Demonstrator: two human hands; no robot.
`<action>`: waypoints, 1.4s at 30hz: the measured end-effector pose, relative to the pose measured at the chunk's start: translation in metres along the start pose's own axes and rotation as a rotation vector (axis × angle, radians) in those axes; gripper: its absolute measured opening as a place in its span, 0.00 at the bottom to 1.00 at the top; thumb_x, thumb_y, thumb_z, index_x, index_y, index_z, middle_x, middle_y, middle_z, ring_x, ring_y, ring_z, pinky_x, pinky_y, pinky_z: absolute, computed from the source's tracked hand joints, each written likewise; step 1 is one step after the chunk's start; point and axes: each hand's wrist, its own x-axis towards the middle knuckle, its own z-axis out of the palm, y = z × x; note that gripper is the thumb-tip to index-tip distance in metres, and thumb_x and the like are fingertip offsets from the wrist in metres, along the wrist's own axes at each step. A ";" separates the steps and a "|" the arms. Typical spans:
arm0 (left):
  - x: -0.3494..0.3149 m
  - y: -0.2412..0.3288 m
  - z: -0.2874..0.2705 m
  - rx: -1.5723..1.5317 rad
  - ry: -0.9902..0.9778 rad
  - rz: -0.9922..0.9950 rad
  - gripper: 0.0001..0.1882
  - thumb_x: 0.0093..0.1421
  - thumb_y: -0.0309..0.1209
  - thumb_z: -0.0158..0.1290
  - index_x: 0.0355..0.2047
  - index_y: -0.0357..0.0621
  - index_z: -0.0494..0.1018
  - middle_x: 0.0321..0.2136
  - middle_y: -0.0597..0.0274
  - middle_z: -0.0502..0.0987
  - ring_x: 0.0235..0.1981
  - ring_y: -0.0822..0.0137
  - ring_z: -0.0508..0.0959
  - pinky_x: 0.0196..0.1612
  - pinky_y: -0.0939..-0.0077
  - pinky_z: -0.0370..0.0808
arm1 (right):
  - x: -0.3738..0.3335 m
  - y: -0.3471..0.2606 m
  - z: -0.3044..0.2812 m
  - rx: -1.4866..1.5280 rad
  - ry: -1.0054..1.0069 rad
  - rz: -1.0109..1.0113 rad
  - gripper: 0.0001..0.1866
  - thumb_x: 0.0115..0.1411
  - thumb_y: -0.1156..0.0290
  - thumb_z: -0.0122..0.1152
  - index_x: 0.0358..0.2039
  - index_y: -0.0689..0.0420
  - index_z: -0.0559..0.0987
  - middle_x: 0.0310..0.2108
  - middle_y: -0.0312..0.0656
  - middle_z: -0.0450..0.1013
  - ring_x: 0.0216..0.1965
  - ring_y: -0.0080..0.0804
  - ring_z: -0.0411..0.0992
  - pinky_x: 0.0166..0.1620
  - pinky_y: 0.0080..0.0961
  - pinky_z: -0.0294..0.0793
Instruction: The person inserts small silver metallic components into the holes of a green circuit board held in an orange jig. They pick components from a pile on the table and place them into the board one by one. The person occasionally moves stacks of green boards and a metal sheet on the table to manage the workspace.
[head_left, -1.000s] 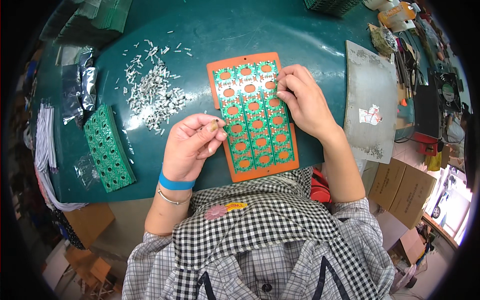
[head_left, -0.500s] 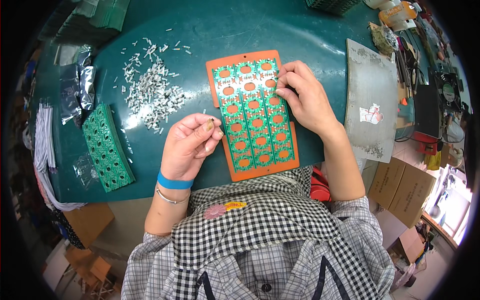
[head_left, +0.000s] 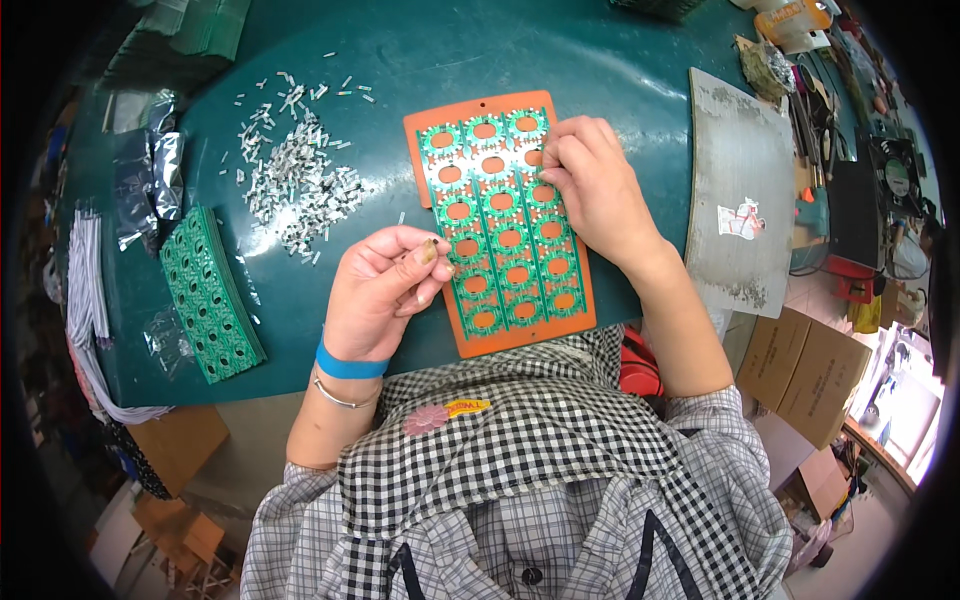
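Left hand (head_left: 385,280) pinching a dark speck (head_left: 436,241), right hand (head_left: 598,190), grip unclear, overlapping the green panel (head_left: 506,221) stretching away between them!

On your left wrist (head_left: 349,390), a bright blue band (head_left: 350,367), then a thin silver bangle (head_left: 338,401)! Black-and-white checks fill your apron (head_left: 520,440), pink flower patch (head_left: 426,420) touching a yellow one (head_left: 467,407), and there's your grey plaid shirt (head_left: 290,530), dark button (head_left: 532,576) showing.
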 end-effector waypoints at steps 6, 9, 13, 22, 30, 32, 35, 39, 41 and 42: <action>-0.001 -0.001 0.005 0.029 0.008 -0.010 0.07 0.66 0.28 0.54 0.39 0.36 0.76 0.28 0.59 0.78 0.20 0.81 0.69 0.18 0.92 0.57 | 0.000 0.008 -0.005 0.072 -0.055 -0.017 0.08 0.52 0.83 0.62 0.32 0.61 0.73 0.39 0.44 0.71 0.44 0.46 0.68 0.45 0.38 0.72; -0.001 0.000 0.005 0.031 0.004 -0.014 0.07 0.66 0.28 0.54 0.39 0.36 0.76 0.28 0.59 0.79 0.20 0.81 0.69 0.18 0.92 0.57 | 0.000 0.010 -0.008 0.118 -0.073 0.022 0.08 0.52 0.82 0.62 0.32 0.60 0.73 0.39 0.43 0.71 0.44 0.45 0.68 0.45 0.37 0.72; 0.000 -0.002 0.002 0.012 -0.011 -0.010 0.07 0.66 0.28 0.54 0.39 0.36 0.76 0.29 0.59 0.79 0.20 0.81 0.69 0.18 0.92 0.57 | 0.000 0.010 -0.006 0.099 -0.058 0.021 0.08 0.53 0.81 0.62 0.32 0.60 0.73 0.39 0.42 0.71 0.43 0.45 0.69 0.44 0.37 0.72; 0.001 -0.005 0.003 -0.001 -0.017 -0.025 0.07 0.66 0.28 0.54 0.40 0.36 0.76 0.29 0.59 0.79 0.20 0.80 0.69 0.18 0.92 0.57 | -0.002 0.010 -0.001 0.085 -0.021 0.003 0.07 0.51 0.81 0.63 0.31 0.60 0.74 0.38 0.42 0.72 0.43 0.44 0.69 0.44 0.37 0.72; 0.000 -0.006 0.011 0.051 -0.011 -0.010 0.08 0.66 0.28 0.54 0.40 0.35 0.76 0.28 0.60 0.78 0.21 0.80 0.69 0.19 0.91 0.59 | 0.005 0.004 -0.008 -0.026 -0.099 -0.144 0.12 0.47 0.80 0.67 0.32 0.60 0.75 0.38 0.42 0.71 0.43 0.44 0.68 0.45 0.37 0.73; 0.000 -0.006 0.013 0.065 -0.009 -0.010 0.08 0.66 0.28 0.54 0.40 0.35 0.76 0.28 0.60 0.78 0.21 0.80 0.69 0.20 0.90 0.59 | 0.003 0.002 -0.006 -0.053 -0.097 -0.155 0.13 0.46 0.80 0.67 0.33 0.60 0.75 0.38 0.42 0.71 0.43 0.44 0.69 0.45 0.37 0.73; 0.000 -0.005 0.016 0.084 -0.006 -0.017 0.08 0.66 0.28 0.54 0.40 0.36 0.76 0.29 0.60 0.79 0.21 0.80 0.69 0.20 0.90 0.60 | 0.003 -0.002 -0.013 -0.060 -0.094 -0.132 0.13 0.45 0.78 0.68 0.33 0.59 0.76 0.38 0.41 0.72 0.43 0.43 0.69 0.44 0.35 0.73; -0.003 -0.006 0.025 0.132 -0.012 0.007 0.07 0.65 0.26 0.54 0.40 0.36 0.77 0.30 0.60 0.80 0.22 0.81 0.70 0.22 0.89 0.62 | -0.002 -0.039 -0.025 0.177 -0.044 -0.076 0.12 0.45 0.76 0.70 0.32 0.58 0.77 0.36 0.40 0.73 0.40 0.42 0.71 0.41 0.33 0.73; -0.003 -0.010 0.031 0.185 -0.041 0.052 0.07 0.65 0.25 0.55 0.41 0.35 0.77 0.31 0.59 0.81 0.23 0.80 0.71 0.23 0.88 0.64 | -0.005 -0.061 -0.022 0.379 -0.083 -0.059 0.12 0.45 0.76 0.70 0.30 0.57 0.77 0.35 0.40 0.73 0.38 0.41 0.71 0.39 0.32 0.73; -0.002 -0.013 0.033 0.225 -0.062 0.085 0.07 0.64 0.25 0.55 0.41 0.35 0.77 0.32 0.59 0.81 0.24 0.80 0.72 0.23 0.88 0.65 | -0.007 -0.065 -0.020 0.459 -0.108 -0.092 0.10 0.45 0.78 0.70 0.29 0.58 0.77 0.32 0.40 0.73 0.35 0.40 0.72 0.38 0.31 0.73</action>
